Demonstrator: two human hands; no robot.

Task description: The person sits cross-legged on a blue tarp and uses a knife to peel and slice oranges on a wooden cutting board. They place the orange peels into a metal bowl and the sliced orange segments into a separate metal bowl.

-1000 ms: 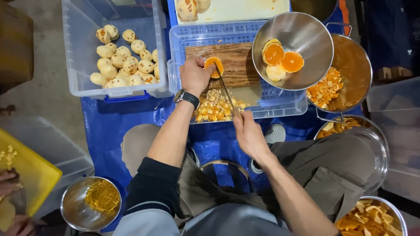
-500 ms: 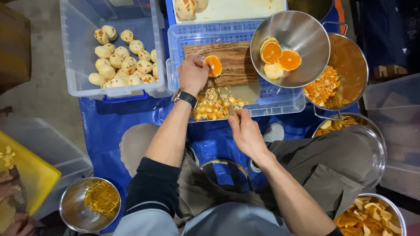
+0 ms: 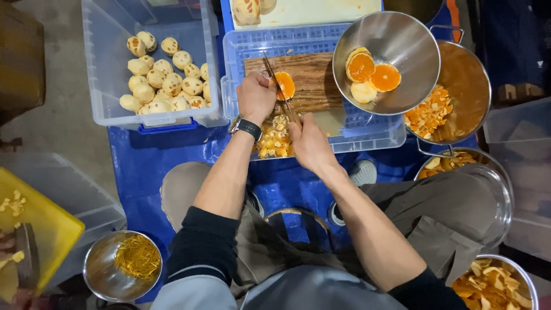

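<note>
A wooden cutting board lies on an upturned blue crate, and everything else sits around it. Left of the board is a clear bin of peeled fruit; right of it, a tilted steel bowl with orange halves, and beyond that a pot of chopped pieces. At the board's left end the left hand curls down over an orange half – fingertips pinning its left edge, cut face up. The right hand, at the board's near edge, is closed round a knife (the handle is hidden in the fist), the blade crossing the orange just beside the left fingers. Diced orange is heaped by the board's near-left corner – between both wrists.
</note>
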